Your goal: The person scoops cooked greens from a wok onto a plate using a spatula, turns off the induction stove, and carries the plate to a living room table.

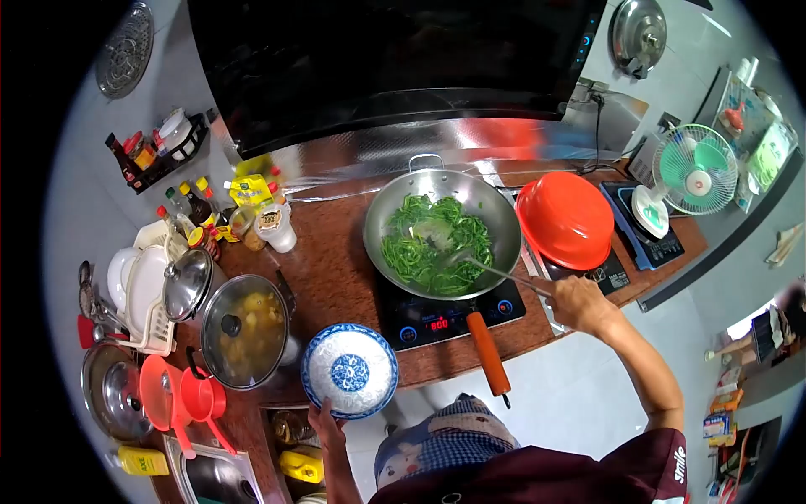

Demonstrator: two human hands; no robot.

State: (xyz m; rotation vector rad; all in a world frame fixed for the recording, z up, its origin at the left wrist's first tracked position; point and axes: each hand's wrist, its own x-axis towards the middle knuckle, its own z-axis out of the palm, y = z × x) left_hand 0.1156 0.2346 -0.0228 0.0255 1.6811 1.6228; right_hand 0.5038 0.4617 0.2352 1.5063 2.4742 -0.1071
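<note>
My left hand (326, 420) grips the rim of a blue-and-white patterned dish (349, 371) at the counter's front edge. Its inside faces up and holds no food. In my right hand (583, 304) is the handle of a long metal wok spatula (508, 275); its head is partly hidden among cooked leafy greens (437, 244). The greens lie with some liquid in a steel wok (510, 220). Beneath the wok is a black induction cooker (403, 317) with a lit red display. The wok's wooden handle (489, 354) points toward me, touched by neither hand.
An upturned red basin (567, 220) sits right of the wok, near a green fan (695, 172). On the left stand a glass-lidded pot (244, 332), sauce bottles (200, 206), a dish rack (159, 332) and red strainers (164, 395). A sink (214, 479) lies at lower left.
</note>
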